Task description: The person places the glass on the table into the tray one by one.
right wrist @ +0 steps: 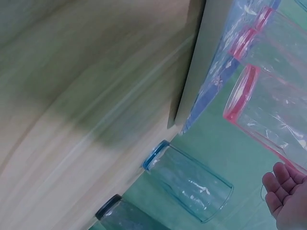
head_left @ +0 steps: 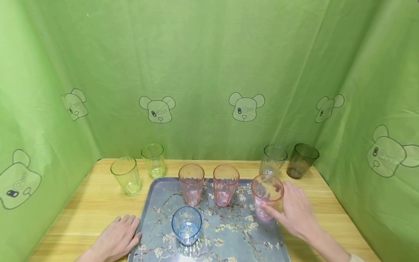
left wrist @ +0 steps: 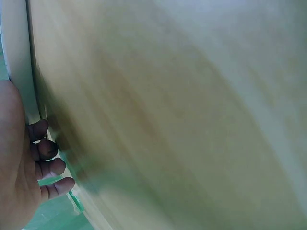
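Pink glass, right of centre in the head view, held roughly upright in the right hand, between thumb and fingers, over the right edge of the tray, with base raised off it. Left hand at lower left, on the table beside the tray, fingers loosely straight. On the tray, two more pink glasses near centre, blue glass below; dark glass at right.
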Tool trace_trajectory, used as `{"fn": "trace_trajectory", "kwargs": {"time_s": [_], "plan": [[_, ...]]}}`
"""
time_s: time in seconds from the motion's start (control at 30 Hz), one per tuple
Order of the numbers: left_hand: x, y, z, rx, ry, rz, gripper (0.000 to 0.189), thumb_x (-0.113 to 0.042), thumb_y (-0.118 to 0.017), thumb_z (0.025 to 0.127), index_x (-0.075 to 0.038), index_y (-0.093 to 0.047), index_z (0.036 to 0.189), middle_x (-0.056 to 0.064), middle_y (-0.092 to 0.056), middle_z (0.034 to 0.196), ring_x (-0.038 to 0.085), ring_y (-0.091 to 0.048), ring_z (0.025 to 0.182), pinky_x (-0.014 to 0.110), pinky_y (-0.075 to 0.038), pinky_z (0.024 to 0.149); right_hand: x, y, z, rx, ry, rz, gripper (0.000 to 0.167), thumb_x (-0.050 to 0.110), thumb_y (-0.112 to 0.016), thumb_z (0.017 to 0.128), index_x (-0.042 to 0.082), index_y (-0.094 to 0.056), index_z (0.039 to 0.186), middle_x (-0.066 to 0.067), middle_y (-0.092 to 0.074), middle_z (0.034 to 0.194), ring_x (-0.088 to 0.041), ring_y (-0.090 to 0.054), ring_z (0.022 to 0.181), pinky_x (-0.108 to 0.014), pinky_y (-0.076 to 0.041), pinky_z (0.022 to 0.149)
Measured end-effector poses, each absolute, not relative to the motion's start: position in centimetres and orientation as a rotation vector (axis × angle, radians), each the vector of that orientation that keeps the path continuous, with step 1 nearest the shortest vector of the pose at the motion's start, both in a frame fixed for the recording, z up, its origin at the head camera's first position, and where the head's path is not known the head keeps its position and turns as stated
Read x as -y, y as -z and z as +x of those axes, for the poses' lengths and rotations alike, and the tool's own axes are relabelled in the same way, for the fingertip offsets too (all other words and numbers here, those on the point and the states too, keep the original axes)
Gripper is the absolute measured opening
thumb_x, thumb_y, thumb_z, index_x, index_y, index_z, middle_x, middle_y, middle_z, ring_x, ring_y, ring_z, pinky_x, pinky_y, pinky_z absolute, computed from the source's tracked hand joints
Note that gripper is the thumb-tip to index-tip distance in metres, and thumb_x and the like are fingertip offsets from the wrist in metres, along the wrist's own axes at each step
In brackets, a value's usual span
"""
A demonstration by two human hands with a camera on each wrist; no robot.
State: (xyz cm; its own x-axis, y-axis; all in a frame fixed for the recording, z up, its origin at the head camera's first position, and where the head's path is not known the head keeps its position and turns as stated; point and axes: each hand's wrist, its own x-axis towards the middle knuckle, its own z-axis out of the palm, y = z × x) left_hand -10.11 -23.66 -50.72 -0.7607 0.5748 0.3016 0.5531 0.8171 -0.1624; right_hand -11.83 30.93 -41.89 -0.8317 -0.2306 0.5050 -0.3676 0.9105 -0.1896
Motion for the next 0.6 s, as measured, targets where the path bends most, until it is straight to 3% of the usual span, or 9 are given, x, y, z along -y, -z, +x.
{"fn": "trace_trajectory", "kwargs": {"time_s": [0.23,0.6], "plan": [[23.7,50.7,-10.1,2.667,-0.088,-0.853,0.027,-0.039,-0.070,0.092,-0.021,-0.050,0.090,-0.010,-0.046,0.079,0.011,-0.045,0.072,0.029,-0.038,0.065,-30.1,42.4,-11.6,2.574,-0.387,0.471,0.075,0.047,-0.083,0.081,-0.008,-0.057,0.124,-0.018,-0.067,0.106,-0.027,-0.063,0.095,-0.058,-0.056,0.086],[23.7,50.8,-10.1,2.660,-0.082,-0.855,0.027,-0.038,-0.070,0.092,-0.021,-0.050,0.090,-0.010,-0.045,0.079,0.010,-0.044,0.071,0.028,-0.036,0.064,-28.9,43.1,-11.4,2.569,-0.382,0.525,0.077,0.049,-0.084,0.080,-0.007,-0.058,0.127,-0.017,-0.069,0.111,-0.030,-0.066,0.103,-0.060,-0.055,0.092]]}}
